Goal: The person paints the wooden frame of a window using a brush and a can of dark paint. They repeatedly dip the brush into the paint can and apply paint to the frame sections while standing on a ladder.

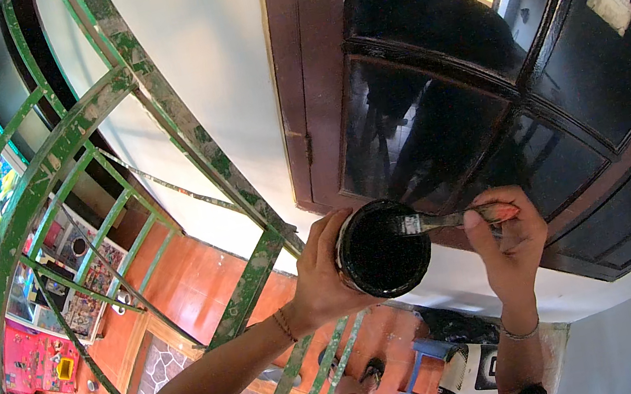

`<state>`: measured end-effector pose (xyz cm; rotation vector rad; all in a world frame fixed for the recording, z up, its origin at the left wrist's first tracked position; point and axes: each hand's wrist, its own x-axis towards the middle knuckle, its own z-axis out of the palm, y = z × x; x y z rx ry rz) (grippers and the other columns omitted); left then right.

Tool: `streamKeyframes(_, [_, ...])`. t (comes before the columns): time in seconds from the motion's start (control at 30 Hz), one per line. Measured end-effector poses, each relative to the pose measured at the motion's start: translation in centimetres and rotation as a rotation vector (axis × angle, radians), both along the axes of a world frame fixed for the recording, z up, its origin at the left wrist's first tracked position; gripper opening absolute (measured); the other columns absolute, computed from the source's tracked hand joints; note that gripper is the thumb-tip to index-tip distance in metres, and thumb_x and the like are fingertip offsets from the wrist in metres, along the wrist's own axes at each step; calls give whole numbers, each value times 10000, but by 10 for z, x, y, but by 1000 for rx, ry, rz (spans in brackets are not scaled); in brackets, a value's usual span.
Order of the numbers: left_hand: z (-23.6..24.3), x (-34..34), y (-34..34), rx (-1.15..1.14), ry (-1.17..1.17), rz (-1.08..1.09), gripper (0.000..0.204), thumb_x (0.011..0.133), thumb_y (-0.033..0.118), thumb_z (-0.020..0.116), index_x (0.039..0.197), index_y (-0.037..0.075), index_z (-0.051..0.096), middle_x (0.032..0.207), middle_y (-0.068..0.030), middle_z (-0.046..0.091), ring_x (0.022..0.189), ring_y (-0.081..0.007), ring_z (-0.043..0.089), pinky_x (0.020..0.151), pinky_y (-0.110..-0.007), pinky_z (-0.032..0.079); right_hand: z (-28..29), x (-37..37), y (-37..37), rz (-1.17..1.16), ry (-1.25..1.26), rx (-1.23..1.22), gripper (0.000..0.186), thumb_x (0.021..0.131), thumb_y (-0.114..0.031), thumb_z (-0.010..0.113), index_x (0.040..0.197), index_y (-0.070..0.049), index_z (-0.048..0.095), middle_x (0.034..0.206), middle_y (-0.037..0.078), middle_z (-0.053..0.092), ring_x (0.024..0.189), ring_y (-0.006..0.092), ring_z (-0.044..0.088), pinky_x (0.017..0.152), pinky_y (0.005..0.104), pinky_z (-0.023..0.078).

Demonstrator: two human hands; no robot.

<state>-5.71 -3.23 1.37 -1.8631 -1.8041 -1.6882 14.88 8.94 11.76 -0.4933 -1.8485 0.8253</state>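
**Paintbrush dipped into a held can, seen from above**

A round paint can sits near the middle of the view, its open mouth facing the camera and its inside dark, almost black. The left hand grips it from the left side, fingers curled around the wall and the thumb pressed along the rim, so the can is held up in the air and rests on nothing. A thin bracelet circles that wrist.

A paintbrush lies almost level across the can's upper right edge. Its bristle end and metal band hang over the dark opening, and its reddish handle runs out to the right. The right hand pinches that handle between thumb and curled fingers, just beside the can on its right (the two hands are close, with the can between them). A bangle sits on the right wrist.

Behind the can and brush stands a dark brown wooden window frame with dark glass panes that mirror a person's shadowy outline. It is set in a pale wall.

To the left, a green metal railing with flaking paint curves across the view. Far below it lies an orange-brown tiled floor, with colourful items at the left edge, too small to tell apart
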Motion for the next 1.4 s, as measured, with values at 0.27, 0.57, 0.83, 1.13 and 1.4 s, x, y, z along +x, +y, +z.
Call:
streamKeyframes(0.27, [1, -2, 1, 19, 21, 3, 1178, 560, 380, 1010, 1465, -46, 389, 1344, -254, 545, 1218, -413, 605, 1023, -485, 537, 2, 10, -2, 20, 72, -107, 191, 917, -34, 778, 1059, -22, 652, 933, 7, 669, 829, 64, 609, 734, 216, 516])
streamKeyframes(0.57, [5, -6, 3, 4, 71, 49, 1194, 551, 395, 1005, 1464, -61, 384, 1329, -247, 552, 1211, -411, 606, 1020, -491, 539, 10, 7, -8, -8, -157, 279, 243, 791, -48, 827, 986, -62, 683, 817, 82, 650, 748, 235, 634, 758, 369, 491])
streamKeyframes(0.83, [7, -6, 3, -70, 66, 75, 1188, 550, 389, 995, 1464, -61, 385, 1320, -252, 545, 1214, -416, 598, 1037, -487, 528, 29, 6, -22, 156, -385, 405, 232, 827, -101, 817, 1003, -96, 666, 829, 38, 661, 808, 264, 610, 786, 433, 429])
streamKeyframes(1.13, [2, -5, 2, -125, 75, 123, 1156, 569, 452, 989, 1450, -41, 425, 1331, -230, 556, 1271, -414, 557, 1080, -488, 488, 23, 2, -28, 126, -394, 469, 202, 823, -104, 816, 975, -92, 684, 798, 38, 677, 751, 250, 623, 779, 422, 425])
streamKeyframes(1.4, [8, -6, 5, -102, 98, 80, 1087, 603, 489, 985, 1368, -91, 476, 1243, -242, 581, 1195, -416, 608, 1004, -473, 529, 18, -3, -27, 48, -300, 491, 232, 871, -200, 820, 1039, -115, 685, 840, 6, 691, 820, 242, 660, 799, 437, 451])
